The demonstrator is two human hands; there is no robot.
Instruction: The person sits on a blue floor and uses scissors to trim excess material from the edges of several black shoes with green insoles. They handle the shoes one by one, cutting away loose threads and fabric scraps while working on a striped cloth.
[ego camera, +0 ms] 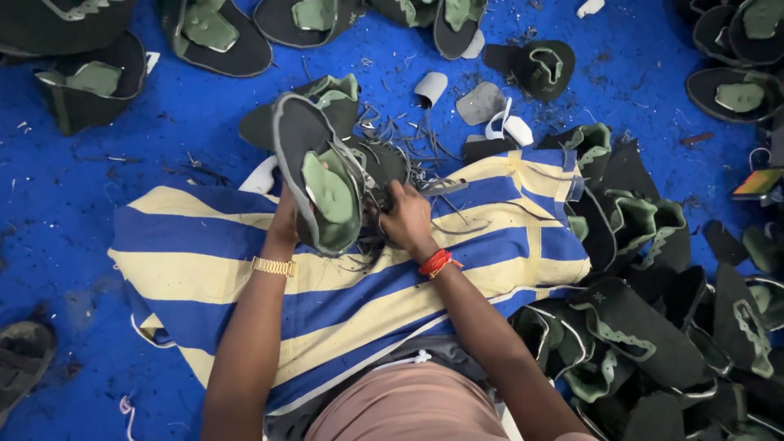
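A black shoe upper (pixel 314 167) with a green insole and grey edging stands tilted on my lap. My left hand (pixel 283 222), with a gold watch on the wrist, grips it from behind, mostly hidden by the upper. My right hand (pixel 406 217), with red bands on the wrist, is closed on a dark tool, probably scissors (pixel 441 187), right beside the upper's lower edge. A blue and cream striped cloth (pixel 204 253) covers my lap under both hands. Thin dark trimmings (pixel 392 139) lie scattered past the upper.
A blue floor sheet (pixel 73 196) lies all around. Several more black and green shoe uppers are piled at the right (pixel 645 327) and spread along the top (pixel 216 37). Grey cut pieces (pixel 480 104) lie ahead. A sandal (pixel 20 359) sits at the lower left.
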